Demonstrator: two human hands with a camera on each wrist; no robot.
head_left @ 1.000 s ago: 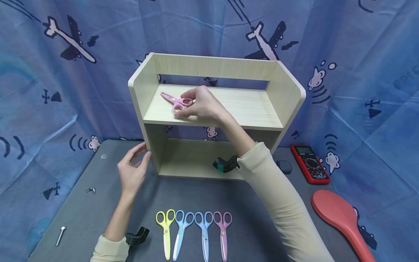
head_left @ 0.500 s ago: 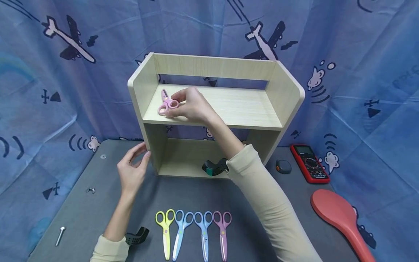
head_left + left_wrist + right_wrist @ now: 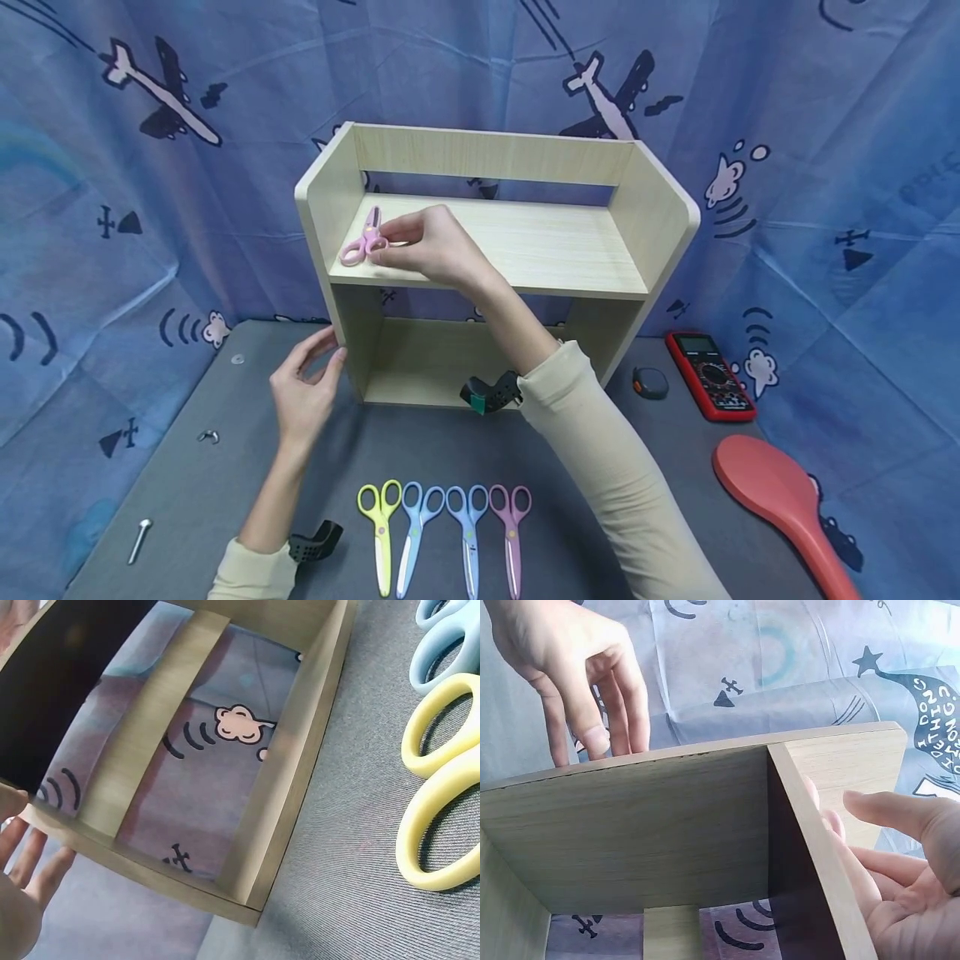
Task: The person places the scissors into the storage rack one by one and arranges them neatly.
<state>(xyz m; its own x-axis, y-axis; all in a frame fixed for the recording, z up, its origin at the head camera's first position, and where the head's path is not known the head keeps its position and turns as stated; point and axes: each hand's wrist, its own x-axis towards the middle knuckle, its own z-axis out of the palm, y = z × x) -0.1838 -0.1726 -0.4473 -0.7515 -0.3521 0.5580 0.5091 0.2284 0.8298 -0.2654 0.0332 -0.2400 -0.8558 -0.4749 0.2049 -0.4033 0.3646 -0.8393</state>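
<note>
A small pink pair of scissors [image 3: 362, 242] lies on the upper board of a light wooden shelf unit [image 3: 525, 242], close to its left wall. My right hand [image 3: 427, 246] reaches over that board and pinches the scissors by thumb and fingertips. My left hand [image 3: 302, 392] hovers by the unit's lower left side panel with relaxed fingers, the tips at its front edge. In the left wrist view those fingers [image 3: 19, 877] lie straight beside the shelf [image 3: 300, 750]. On the grey table in front, yellow scissors [image 3: 381, 525], two blue ones [image 3: 414, 525] and purple ones [image 3: 512, 529] lie in a row.
A red multimeter [image 3: 710, 375] and a small dark round object [image 3: 649, 382] sit right of the shelf. A red paddle-shaped brush [image 3: 787, 500] lies at the front right. A bolt [image 3: 139, 537] and small metal bits [image 3: 207, 435] lie on the left. Blue printed cloth surrounds the table.
My right hand has slid the pink scissors left along the upper board and turned them, so the handles now point toward the left wall. The left hand stayed put.
</note>
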